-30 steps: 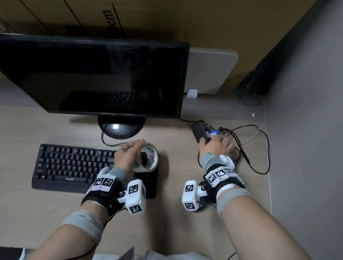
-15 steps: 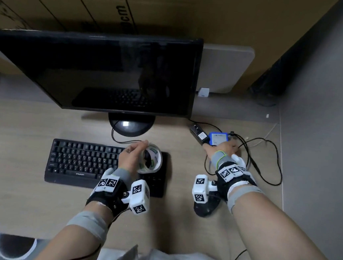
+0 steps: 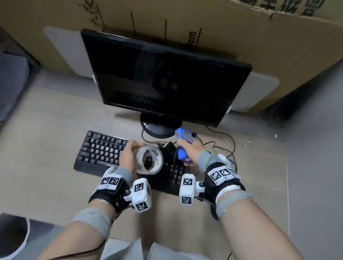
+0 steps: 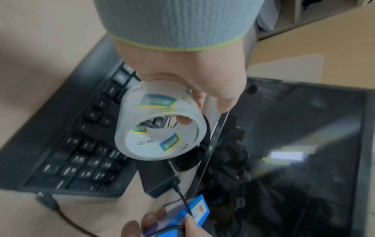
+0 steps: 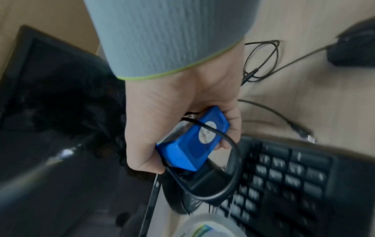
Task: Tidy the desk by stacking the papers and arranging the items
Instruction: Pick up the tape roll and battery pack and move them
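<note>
My left hand (image 3: 128,154) grips a roll of clear tape (image 3: 149,160) over the right part of the black keyboard (image 3: 101,150); in the left wrist view my fingers (image 4: 184,119) reach into the tape roll's (image 4: 160,136) core. My right hand (image 3: 188,148) holds a small blue device (image 3: 183,138) just right of the tape, above the keyboard's right end. In the right wrist view the blue device (image 5: 192,141) sits in my curled right hand (image 5: 174,102) with a black cable looped over it. A black adapter (image 4: 160,178) lies beside the keyboard. No papers show.
A dark monitor (image 3: 166,83) on a round stand stands behind the keyboard. Black cables (image 3: 223,143) and a thin white cable (image 3: 259,148) trail on the desk (image 3: 40,138) at right. A black mouse (image 5: 355,46) lies further right. A cardboard sheet (image 3: 218,29) backs the desk.
My right hand has picked up the blue device and carried it left toward the tape roll and the keyboard. The left hand keeps holding the tape. My head has tilted up.
</note>
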Action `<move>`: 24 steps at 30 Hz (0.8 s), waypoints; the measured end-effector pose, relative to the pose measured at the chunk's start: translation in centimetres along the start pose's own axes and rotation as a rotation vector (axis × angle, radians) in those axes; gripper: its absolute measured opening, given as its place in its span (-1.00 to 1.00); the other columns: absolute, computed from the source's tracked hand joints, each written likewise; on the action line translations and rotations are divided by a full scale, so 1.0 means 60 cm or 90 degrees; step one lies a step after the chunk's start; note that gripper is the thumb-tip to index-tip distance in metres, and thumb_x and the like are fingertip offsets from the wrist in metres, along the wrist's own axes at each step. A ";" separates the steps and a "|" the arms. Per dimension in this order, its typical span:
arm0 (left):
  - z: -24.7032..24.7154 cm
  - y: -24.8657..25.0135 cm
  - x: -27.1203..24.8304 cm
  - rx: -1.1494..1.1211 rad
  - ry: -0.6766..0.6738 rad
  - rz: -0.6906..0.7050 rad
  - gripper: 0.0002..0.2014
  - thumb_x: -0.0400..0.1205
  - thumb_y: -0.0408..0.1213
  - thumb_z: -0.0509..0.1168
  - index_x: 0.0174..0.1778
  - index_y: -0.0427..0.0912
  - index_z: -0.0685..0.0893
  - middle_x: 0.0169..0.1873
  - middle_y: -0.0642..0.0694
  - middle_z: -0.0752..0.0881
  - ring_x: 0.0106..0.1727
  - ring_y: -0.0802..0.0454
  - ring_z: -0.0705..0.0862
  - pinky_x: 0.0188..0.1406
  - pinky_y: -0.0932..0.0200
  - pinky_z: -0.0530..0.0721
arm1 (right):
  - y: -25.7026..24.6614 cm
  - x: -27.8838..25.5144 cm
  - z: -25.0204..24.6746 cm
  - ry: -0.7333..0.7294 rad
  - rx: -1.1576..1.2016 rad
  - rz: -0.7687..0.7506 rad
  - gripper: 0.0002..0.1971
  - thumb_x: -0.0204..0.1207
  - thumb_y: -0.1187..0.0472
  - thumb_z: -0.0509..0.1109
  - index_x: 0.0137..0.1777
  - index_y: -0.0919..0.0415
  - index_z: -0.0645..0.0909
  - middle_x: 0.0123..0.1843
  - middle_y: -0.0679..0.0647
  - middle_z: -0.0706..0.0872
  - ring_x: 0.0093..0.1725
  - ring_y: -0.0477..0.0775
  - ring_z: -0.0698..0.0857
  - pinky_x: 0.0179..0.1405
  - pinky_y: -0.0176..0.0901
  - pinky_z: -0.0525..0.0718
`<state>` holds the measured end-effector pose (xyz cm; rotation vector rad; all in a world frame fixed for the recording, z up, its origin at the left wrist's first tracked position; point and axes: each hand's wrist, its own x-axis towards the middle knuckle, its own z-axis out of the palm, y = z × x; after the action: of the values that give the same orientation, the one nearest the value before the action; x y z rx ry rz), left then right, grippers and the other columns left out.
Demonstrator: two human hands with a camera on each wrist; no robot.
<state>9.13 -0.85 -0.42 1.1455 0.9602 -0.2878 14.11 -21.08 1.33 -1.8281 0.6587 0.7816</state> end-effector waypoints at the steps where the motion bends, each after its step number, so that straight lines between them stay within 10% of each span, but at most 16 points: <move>1: -0.026 0.013 -0.001 0.015 0.017 0.007 -0.71 0.61 -0.13 0.24 -0.28 -0.17 0.78 -0.28 -0.17 0.80 -0.11 -0.18 0.73 0.28 -0.13 0.65 | -0.010 -0.015 0.030 -0.009 0.002 -0.003 -0.42 0.17 -0.10 0.51 0.18 0.14 0.59 -0.20 0.14 0.72 -0.38 0.10 0.69 -0.42 -0.19 0.68; 6: -0.155 0.055 0.027 0.162 -0.004 0.031 -0.85 0.48 -0.18 0.39 -0.14 -0.09 0.84 -0.10 -0.21 0.79 0.07 -0.26 0.75 0.24 -0.14 0.69 | -0.019 -0.026 0.172 0.031 -0.011 -0.037 -0.15 -0.07 -0.11 0.69 0.24 0.07 0.43 0.04 0.13 0.75 -0.09 0.18 0.81 -0.42 -0.04 0.81; 9: -0.196 0.063 0.026 0.169 -0.062 0.026 -0.84 0.49 -0.42 0.38 -0.04 -0.24 0.79 -0.12 -0.33 0.81 -0.06 -0.19 0.74 0.22 -0.12 0.68 | -0.026 -0.054 0.223 0.048 -0.004 -0.009 -0.28 0.06 0.06 0.72 0.20 0.19 0.49 -0.01 0.15 0.74 -0.29 0.10 0.75 -0.43 0.01 0.82; 17: -0.204 0.052 0.029 0.195 -0.240 -0.037 -0.62 0.53 -0.08 0.52 0.20 -0.14 0.68 0.01 -0.20 0.84 0.01 -0.11 0.81 0.15 -0.04 0.73 | -0.007 -0.071 0.282 -0.051 0.039 -0.048 -0.37 0.19 0.37 0.68 0.23 0.18 0.47 0.00 0.15 0.72 -0.24 0.13 0.72 -0.49 -0.11 0.71; 24: -0.151 0.037 0.029 0.156 -0.176 -0.004 -0.68 0.65 -0.33 0.39 0.31 -0.35 0.62 0.01 -0.30 0.79 -0.30 0.02 0.79 -0.34 0.23 0.75 | -0.014 -0.059 0.225 -0.205 0.049 -0.103 -0.47 0.38 0.64 0.41 0.33 0.24 0.63 0.03 0.16 0.67 -0.10 0.21 0.65 0.04 0.17 0.74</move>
<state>7.07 8.39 -1.07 1.2864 0.6975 -0.5661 9.52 -7.90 0.57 -1.6154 0.3237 0.9028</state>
